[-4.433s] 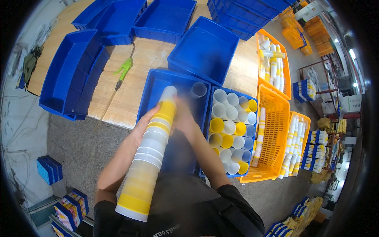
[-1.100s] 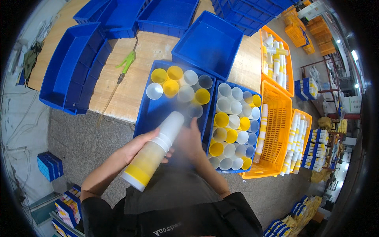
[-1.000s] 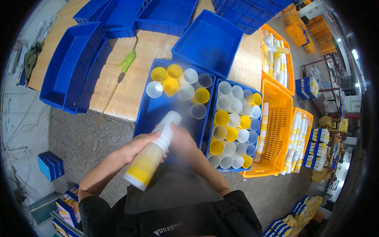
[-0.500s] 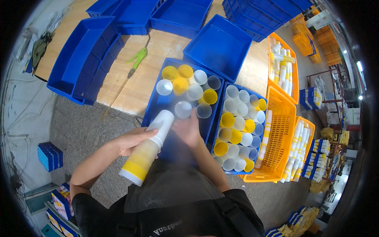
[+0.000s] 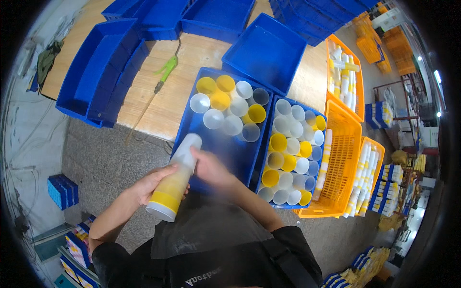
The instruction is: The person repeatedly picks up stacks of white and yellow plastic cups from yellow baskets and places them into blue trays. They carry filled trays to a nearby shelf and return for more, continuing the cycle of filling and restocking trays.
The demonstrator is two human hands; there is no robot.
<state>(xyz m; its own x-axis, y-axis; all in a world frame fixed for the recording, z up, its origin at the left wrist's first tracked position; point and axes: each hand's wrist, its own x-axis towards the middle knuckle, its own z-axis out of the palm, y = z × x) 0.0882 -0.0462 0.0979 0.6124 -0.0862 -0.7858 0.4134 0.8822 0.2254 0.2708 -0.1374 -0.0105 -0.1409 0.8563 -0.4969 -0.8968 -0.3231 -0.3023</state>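
Observation:
In my left hand is a slanted stack of nested plastic cups, frosted white with yellow toward its lower end. The fingers of my right hand, slightly blurred, close on the stack's upper, whitish cup. Just beyond my hands is a blue bin with several upright stacks of cups grouped in its far half, some yellow, some frosted or clear. Its near half shows bare blue floor. Against its right side is a second blue bin, densely filled with similar cups.
Orange baskets holding long white-and-yellow cup stacks stand on the right. Blue bins sit on the wooden table, with more stacked at the far right. A green-handled tool lies on the table, attached to a hose.
A frosted cup stack by my right hand now stands farther up and left among the others. My right hand has moved left from the bin onto the stack in my left hand.

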